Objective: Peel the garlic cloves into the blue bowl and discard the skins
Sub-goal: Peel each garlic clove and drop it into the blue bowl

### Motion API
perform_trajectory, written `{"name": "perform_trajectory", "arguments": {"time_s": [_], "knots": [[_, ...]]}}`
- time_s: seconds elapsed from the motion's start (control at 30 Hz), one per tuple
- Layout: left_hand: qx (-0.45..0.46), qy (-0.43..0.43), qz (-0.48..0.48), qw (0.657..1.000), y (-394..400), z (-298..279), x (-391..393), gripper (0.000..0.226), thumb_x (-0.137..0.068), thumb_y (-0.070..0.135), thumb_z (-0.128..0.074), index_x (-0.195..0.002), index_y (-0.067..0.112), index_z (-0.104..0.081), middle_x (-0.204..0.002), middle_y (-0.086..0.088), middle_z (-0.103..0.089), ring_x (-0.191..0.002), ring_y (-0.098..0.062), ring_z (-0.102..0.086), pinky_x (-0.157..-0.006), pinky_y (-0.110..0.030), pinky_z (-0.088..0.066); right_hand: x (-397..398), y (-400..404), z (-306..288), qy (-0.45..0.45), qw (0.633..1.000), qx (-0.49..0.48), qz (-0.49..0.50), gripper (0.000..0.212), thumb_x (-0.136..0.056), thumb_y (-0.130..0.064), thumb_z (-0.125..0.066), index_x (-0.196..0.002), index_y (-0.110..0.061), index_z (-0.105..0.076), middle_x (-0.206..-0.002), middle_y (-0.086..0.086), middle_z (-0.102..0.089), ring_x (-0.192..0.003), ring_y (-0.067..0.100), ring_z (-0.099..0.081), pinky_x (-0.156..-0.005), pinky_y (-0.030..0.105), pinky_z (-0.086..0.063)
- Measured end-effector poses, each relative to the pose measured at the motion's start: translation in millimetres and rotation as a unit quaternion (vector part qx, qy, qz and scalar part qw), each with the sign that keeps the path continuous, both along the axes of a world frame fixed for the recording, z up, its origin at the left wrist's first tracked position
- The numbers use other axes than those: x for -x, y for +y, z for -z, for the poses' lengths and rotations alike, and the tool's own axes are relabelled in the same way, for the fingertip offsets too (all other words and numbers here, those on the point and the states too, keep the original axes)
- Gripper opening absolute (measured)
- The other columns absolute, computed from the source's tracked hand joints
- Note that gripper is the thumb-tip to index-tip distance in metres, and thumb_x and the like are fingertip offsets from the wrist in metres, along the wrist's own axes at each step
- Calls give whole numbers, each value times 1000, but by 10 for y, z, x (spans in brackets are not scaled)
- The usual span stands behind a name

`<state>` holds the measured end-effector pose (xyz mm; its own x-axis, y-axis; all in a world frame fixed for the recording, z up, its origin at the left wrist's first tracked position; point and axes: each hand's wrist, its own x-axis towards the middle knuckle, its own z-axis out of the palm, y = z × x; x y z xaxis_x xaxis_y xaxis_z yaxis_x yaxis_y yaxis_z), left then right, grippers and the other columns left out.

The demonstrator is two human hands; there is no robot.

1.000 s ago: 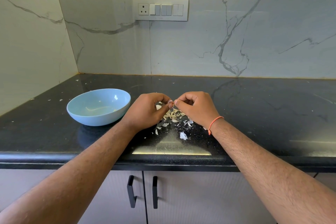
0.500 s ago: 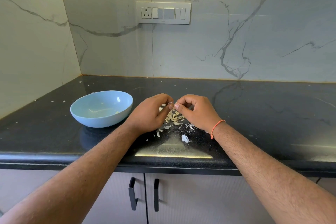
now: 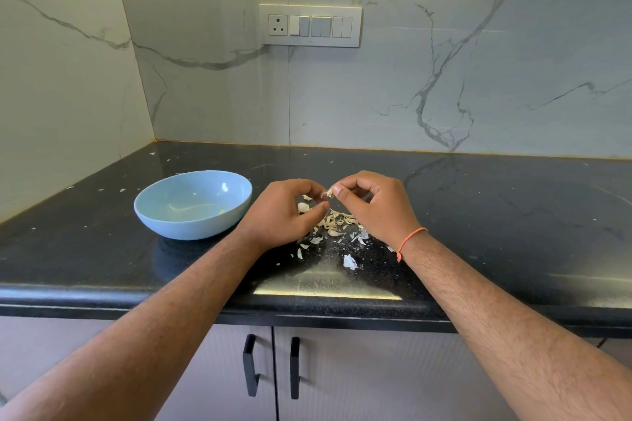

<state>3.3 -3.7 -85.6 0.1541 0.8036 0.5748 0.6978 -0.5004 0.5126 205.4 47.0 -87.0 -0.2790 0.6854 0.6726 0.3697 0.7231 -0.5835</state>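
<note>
A light blue bowl stands on the black counter, left of my hands, with a small pale piece inside. My left hand and my right hand meet above a heap of garlic skins and cloves. Both pinch one small garlic clove between thumb and fingertips, a little above the counter. Part of the heap is hidden under my palms.
Loose skin flakes lie scattered towards the counter's front edge and near the back left corner. A switch panel sits on the marble wall. Cabinet doors with black handles are below.
Both hands have lifted slightly off the heap, still pinching the clove between them. The camera has tilted, so the scene sits a little lower and to the right in view.
</note>
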Motion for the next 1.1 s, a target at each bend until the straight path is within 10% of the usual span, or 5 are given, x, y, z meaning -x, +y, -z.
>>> {"name": "perform_trajectory", "arguments": {"time_s": [0.83, 1.1], "knots": [[-27, -20, -12, 999, -32, -20, 11, 8, -92, 18, -82, -100, 17, -84, -64, 28, -65, -49, 17, -48, -53, 2, -33, -12, -49, -7, -51, 997, -54, 31, 8, -83, -24, -81, -79, -30, -81, -73, -14, -71, -60, 13, -63, -58, 28, -56], [-35, 36, -40, 998, 28, 28, 31, 6, -89, 36, -77, -91, 32, -79, -87, 21, -76, -83, 11, -67, -73, -11, -45, 11, -81, -7, -89, 991, -84, 51, 8, -81, -23, -79, -74, -28, -78, -68, -19, -64, -58, 9, -61, -59, 19, -51]]}}
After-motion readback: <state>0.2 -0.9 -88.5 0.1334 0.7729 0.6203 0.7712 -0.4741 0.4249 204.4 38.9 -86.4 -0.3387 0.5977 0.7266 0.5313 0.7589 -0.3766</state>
